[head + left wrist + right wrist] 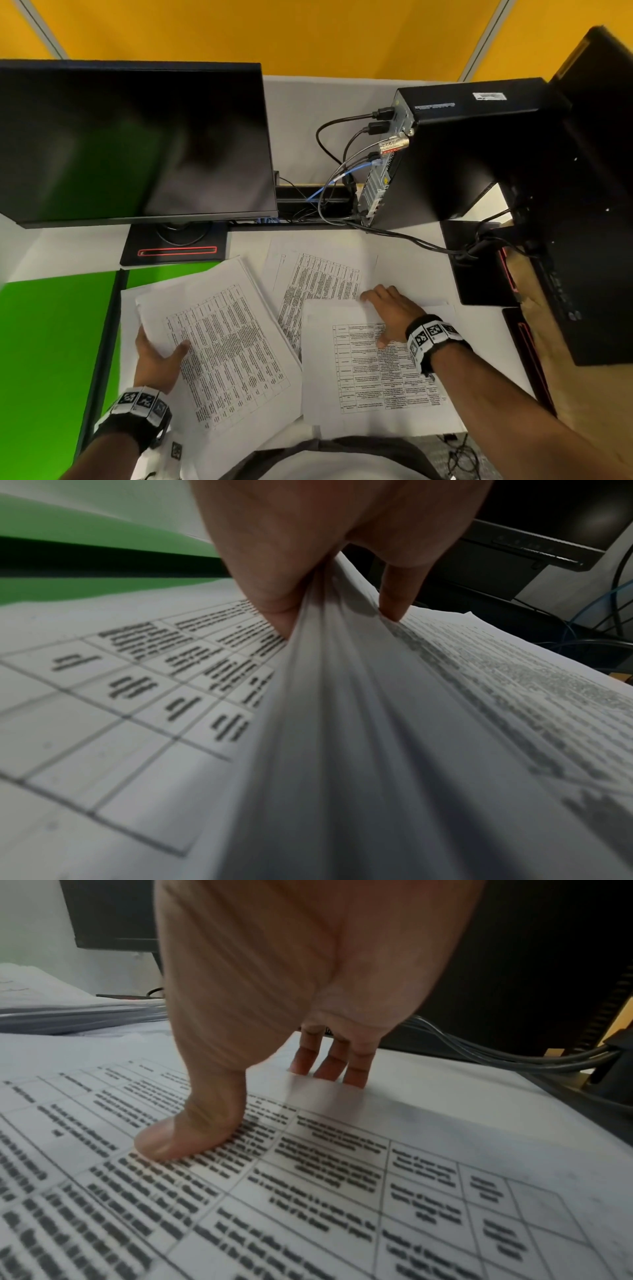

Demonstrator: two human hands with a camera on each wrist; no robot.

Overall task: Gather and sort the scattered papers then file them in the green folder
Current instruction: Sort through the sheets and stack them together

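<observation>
My left hand grips the left edge of a thick stack of printed papers, thumb on top and fingers underneath. In the left wrist view the left hand pinches the stack's lifted edge above another printed sheet. My right hand presses on a printed sheet at the right. In the right wrist view the right hand's thumb and fingertips touch that sheet. A further sheet lies behind. The green folder lies open at the left.
A dark monitor on its stand is at the back left. A black computer box with cables stands at the back right. A second monitor stands at the far right. Yellow partitions close the desk.
</observation>
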